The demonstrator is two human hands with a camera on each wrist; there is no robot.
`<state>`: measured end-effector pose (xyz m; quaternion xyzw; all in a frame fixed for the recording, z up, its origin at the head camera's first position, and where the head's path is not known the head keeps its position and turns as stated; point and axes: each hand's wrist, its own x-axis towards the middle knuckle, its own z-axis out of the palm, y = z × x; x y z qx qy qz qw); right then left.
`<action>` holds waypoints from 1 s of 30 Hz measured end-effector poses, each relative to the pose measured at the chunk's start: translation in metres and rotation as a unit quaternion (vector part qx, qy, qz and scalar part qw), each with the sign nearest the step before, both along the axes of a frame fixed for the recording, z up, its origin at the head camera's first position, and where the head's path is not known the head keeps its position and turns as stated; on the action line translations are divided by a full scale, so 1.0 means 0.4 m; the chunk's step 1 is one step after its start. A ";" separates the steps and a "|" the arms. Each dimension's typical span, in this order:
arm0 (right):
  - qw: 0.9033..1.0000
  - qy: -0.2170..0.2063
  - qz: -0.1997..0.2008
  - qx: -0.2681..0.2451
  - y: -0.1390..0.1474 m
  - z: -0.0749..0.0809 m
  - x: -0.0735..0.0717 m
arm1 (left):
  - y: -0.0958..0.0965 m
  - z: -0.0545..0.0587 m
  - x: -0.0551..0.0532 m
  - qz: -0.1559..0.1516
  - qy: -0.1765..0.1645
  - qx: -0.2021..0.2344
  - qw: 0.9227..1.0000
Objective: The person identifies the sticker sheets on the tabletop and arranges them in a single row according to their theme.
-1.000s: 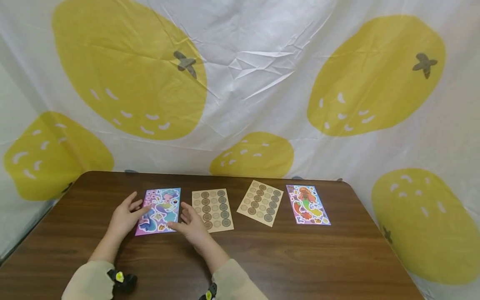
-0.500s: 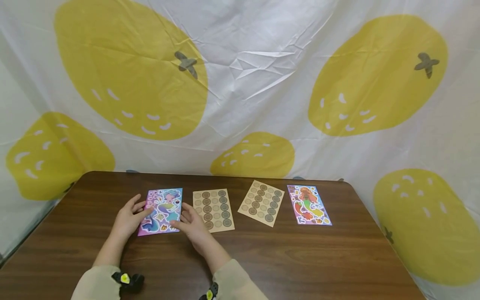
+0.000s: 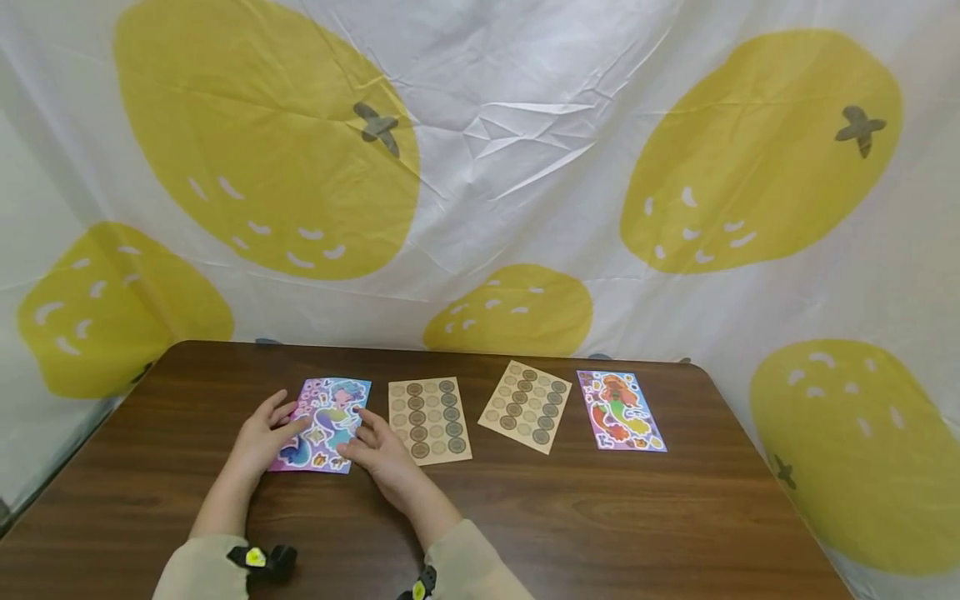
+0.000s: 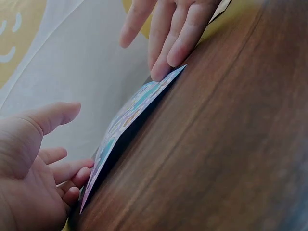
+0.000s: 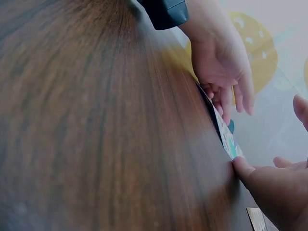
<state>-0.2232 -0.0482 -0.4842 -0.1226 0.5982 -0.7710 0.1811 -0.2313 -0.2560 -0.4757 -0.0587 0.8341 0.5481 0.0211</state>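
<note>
A mermaid sticker sheet [image 3: 327,422] in purple and blue lies at the left of the table. My left hand [image 3: 262,437] is at its left edge; in the left wrist view the fingers touch the edge, and the thumb [image 4: 60,115] stays raised off it. At the right edge is my right hand [image 3: 390,462], whose fingertips [image 4: 161,70] touch the sheet from above in that view. A dark gap under the sheet [image 4: 126,120] shows its near edge slightly raised from the table. Neither hand plainly pinches it.
To the right lie two tan sheets of round stickers, one straight [image 3: 429,421] and one tilted [image 3: 525,407]. Farther right is another mermaid sheet [image 3: 621,411], with an orange-haired figure. A lemon-print cloth [image 3: 517,200] hangs behind the brown table [image 3: 600,517].
The sheet between my hands has turned slightly clockwise. My left hand has shifted a little to the right; the right hand stays almost in place. The other sheets lie as before.
</note>
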 end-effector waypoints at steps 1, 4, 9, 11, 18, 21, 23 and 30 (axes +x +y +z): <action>1.000 0.000 -0.001 0.002 -0.001 0.000 0.000 | 0.001 0.000 0.001 0.000 0.001 0.001 1.000; 1.000 0.001 -0.004 0.009 -0.002 -0.001 0.002 | 0.002 -0.002 0.003 -0.002 0.005 0.003 1.000; 1.000 0.004 -0.007 0.016 -0.002 0.004 0.007 | 0.006 -0.004 0.006 -0.003 0.008 0.016 1.000; 1.000 0.002 -0.008 0.015 -0.002 0.006 0.009 | 0.007 -0.004 0.007 -0.002 0.008 0.022 1.000; 1.000 -0.004 -0.010 0.020 -0.003 0.007 0.008 | 0.009 -0.006 0.007 -0.008 0.017 0.028 0.999; 1.000 -0.002 -0.009 0.016 -0.003 0.006 0.008 | 0.011 -0.007 0.009 -0.008 0.016 0.030 0.999; 1.000 0.000 -0.010 0.012 -0.004 0.004 0.008 | 0.013 -0.007 0.009 -0.008 0.013 0.030 0.999; 1.000 0.005 -0.012 0.001 -0.007 0.007 0.012 | 0.015 -0.007 0.012 -0.011 0.014 0.027 0.999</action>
